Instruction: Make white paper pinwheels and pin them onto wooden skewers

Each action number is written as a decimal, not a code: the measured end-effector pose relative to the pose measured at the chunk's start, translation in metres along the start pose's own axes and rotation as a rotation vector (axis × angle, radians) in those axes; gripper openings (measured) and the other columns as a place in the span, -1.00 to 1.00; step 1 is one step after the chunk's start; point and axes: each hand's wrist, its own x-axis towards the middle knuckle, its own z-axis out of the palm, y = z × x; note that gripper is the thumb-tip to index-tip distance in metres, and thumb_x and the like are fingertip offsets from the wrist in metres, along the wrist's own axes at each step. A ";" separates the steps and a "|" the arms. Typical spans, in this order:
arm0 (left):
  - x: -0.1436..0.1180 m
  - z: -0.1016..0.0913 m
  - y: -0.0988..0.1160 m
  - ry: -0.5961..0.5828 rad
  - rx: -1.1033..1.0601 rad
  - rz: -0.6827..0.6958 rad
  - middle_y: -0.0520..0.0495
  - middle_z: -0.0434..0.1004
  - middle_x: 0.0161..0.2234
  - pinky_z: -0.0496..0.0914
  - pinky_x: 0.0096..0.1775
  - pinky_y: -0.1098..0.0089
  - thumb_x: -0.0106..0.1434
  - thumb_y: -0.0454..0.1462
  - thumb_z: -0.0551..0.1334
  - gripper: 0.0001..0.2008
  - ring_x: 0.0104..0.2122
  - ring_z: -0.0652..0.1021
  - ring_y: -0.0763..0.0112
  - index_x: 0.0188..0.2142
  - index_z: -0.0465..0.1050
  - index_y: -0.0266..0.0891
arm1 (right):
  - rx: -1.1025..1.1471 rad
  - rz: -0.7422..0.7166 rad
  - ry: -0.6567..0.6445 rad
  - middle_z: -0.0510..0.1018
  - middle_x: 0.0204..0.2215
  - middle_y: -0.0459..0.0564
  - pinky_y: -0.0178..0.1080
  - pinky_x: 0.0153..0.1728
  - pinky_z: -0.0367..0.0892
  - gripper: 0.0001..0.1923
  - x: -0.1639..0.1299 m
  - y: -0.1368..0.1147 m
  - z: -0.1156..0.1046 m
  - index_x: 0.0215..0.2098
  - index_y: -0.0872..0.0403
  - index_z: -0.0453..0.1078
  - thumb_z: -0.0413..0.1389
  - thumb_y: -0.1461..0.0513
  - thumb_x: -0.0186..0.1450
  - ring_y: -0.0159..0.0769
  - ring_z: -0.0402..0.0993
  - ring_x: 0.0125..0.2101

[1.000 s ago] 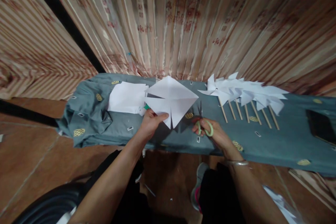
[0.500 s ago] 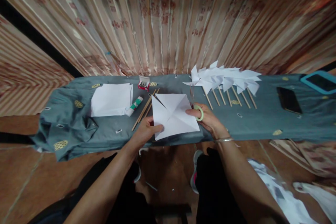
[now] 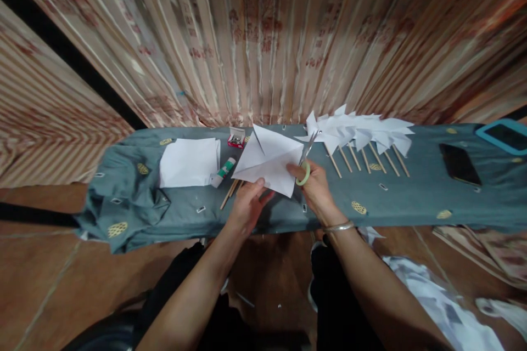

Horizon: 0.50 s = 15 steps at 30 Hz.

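My left hand (image 3: 250, 204) pinches the near edge of a creased white paper square (image 3: 269, 160) with cuts in from its corners, holding it tilted above the bench. My right hand (image 3: 313, 185) grips scissors (image 3: 305, 160) with pale green handles, thumb through a loop, blades pointing up at the paper's right corner. A row of finished white paper pinwheels (image 3: 359, 132) on wooden sticks lies just right of the scissors.
The narrow bench carries a grey-green patterned cloth (image 3: 132, 205). On it lie a stack of white paper (image 3: 189, 162), a glue stick (image 3: 222, 172), a small box of pins (image 3: 236, 138), spare wooden sticks (image 3: 229, 193), a black phone (image 3: 459, 164) and a teal-cased device (image 3: 502, 136). A striped curtain hangs behind.
The paper square was turned in my left hand, laid flatter, then lifted again. My right hand brought the scissors from the cloth up to the paper's right corner.
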 end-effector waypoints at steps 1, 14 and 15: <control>0.000 0.002 -0.001 0.031 -0.034 0.030 -0.09 0.62 -0.15 0.42 -0.01 0.20 0.01 -0.20 0.45 -0.63 -0.07 0.57 0.20 -0.17 0.51 -0.22 | -0.027 0.004 -0.019 0.59 -0.55 -0.16 -0.29 -0.43 0.28 -0.66 -0.003 0.000 0.005 -0.43 0.07 0.51 0.40 0.13 -0.15 -0.37 0.40 -0.54; 0.007 -0.001 0.017 0.284 -0.086 0.302 -0.17 0.67 -0.19 0.38 0.12 0.18 0.11 -0.42 0.33 -0.80 -0.05 0.60 0.18 -0.23 0.53 -0.29 | -0.354 0.015 -0.211 0.40 -0.66 -0.18 -0.36 -0.56 0.18 -0.52 -0.023 -0.014 0.020 -0.53 0.07 0.40 0.31 -0.15 0.00 -0.46 0.26 -0.61; 0.007 -0.002 0.020 0.285 -0.086 0.321 -0.17 0.67 -0.18 0.38 0.12 0.19 0.12 -0.42 0.33 -0.80 -0.04 0.60 0.19 -0.22 0.53 -0.29 | -0.361 0.035 -0.243 0.44 -0.64 -0.14 -0.36 -0.55 0.20 -0.50 -0.024 -0.013 0.019 -0.50 0.08 0.41 0.28 -0.18 0.02 -0.44 0.30 -0.59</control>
